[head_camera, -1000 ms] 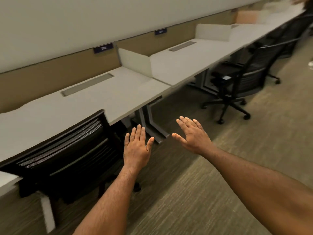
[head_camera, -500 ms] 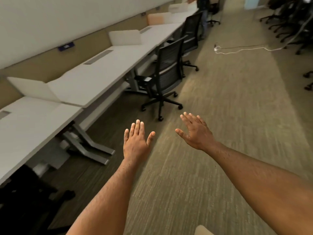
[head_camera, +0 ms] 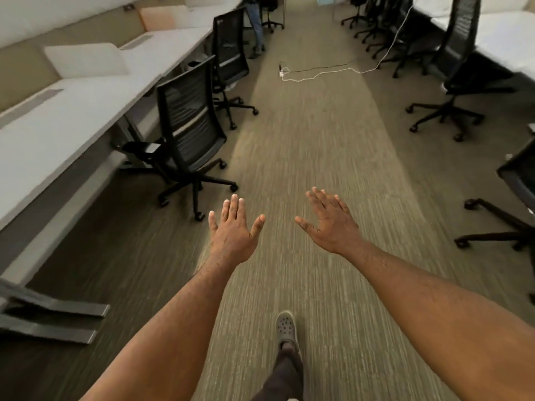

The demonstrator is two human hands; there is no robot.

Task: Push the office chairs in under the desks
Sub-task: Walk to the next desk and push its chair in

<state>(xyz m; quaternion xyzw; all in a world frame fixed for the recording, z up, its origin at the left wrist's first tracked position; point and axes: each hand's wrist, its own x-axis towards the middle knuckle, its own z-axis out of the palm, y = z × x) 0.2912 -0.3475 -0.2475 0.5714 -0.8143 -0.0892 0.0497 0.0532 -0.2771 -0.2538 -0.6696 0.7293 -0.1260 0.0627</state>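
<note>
A black mesh office chair [head_camera: 188,131] stands pulled out from the long white desk [head_camera: 58,123] on the left, its back toward the aisle. A second black chair [head_camera: 230,53] stands behind it along the same desk. Both my hands are held out over the carpet with straight, spread fingers and hold nothing. My left hand [head_camera: 233,233] is just below and right of the near chair's wheeled base, apart from it. My right hand [head_camera: 330,224] floats over the middle of the aisle.
More black chairs stand on the right: one [head_camera: 454,70] by the white desk [head_camera: 506,39], one [head_camera: 518,198] at the frame edge. A white cable [head_camera: 318,72] crosses the carpet ahead. A person's legs [head_camera: 256,27] stand far back. Desk feet [head_camera: 55,319] lie at the lower left.
The view has swung right, from the desk row to looking down the aisle. The near chair now stands closer, just ahead on the left. Both hands stay open and held out.
</note>
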